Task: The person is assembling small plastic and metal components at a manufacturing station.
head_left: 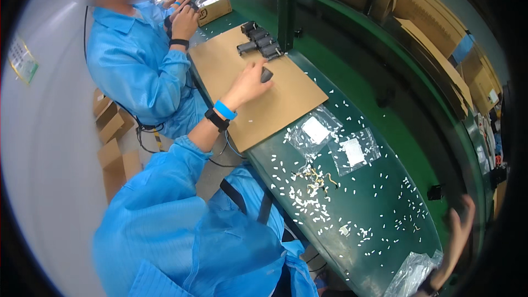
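My left hand [248, 83], with a blue band and a black strap at the wrist, is closed round a small black block-shaped part [266, 75] above a cardboard sheet [286, 100]. Just beyond it, several black cylindrical-looking parts [262, 41] stand in a cluster on the sheet's far end. At the lower right my right hand [462, 224] is raised with its fingers apart and nothing visible in them. Near those fingers, a black part [435, 192] sits by the edge of the green surface.
Small white pieces [308, 206] and yellowish strips lie scattered over the green table [352, 231]. Clear plastic bags [356, 151] hold white sheets. A co-worker in blue [137, 66] works at the left beside a small box [215, 10]. A dark post [286, 11] and cardboard boxes [432, 14] stand farther back.
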